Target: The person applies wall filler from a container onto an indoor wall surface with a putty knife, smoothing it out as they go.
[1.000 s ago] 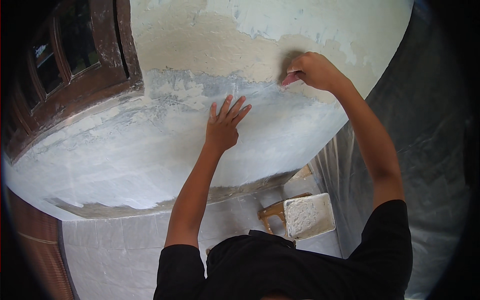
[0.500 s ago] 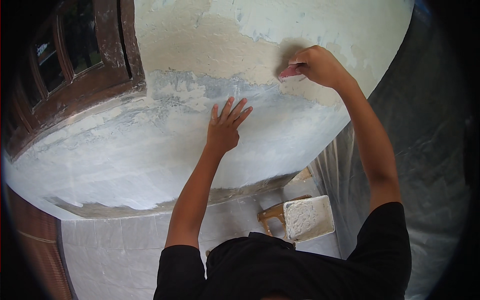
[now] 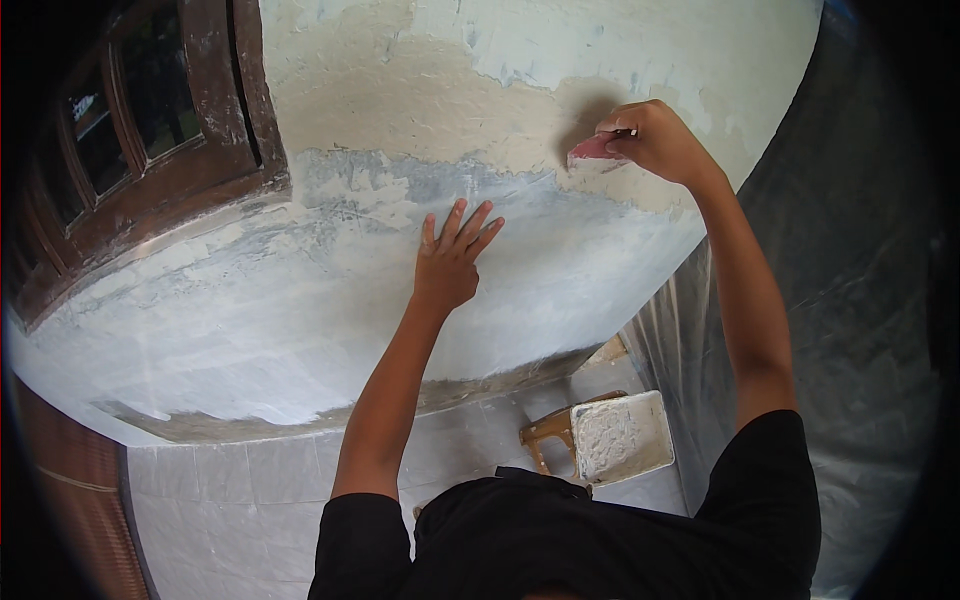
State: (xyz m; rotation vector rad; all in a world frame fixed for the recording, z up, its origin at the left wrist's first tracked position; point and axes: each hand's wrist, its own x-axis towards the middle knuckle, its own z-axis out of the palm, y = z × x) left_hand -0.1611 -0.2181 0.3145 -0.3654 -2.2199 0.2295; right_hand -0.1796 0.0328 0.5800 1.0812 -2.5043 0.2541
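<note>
My right hand [image 3: 655,142] grips a pink putty scraper [image 3: 594,150] against the upper right of the wall, its edge smeared with pale putty. Flat on the wall [image 3: 330,310], lower and to the left, rests my left hand [image 3: 453,262] with its fingers spread and nothing in it. The surface between and around the hands is patchy: rough beige plaster [image 3: 400,110] above, a grey-blue band [image 3: 400,175] below it, then smoother whitish coating further down.
A white tray of putty [image 3: 622,437] rests on a brown stool [image 3: 550,440] below, near my body. Clear plastic sheeting [image 3: 840,330] hangs on the right. A brown wooden window frame [image 3: 225,95] borders the wall at upper left. Pale sheeting [image 3: 230,500] covers the floor.
My right hand and the scraper have shifted slightly right, and more of the scraper's blade shows. My left hand stays in place on the wall.
</note>
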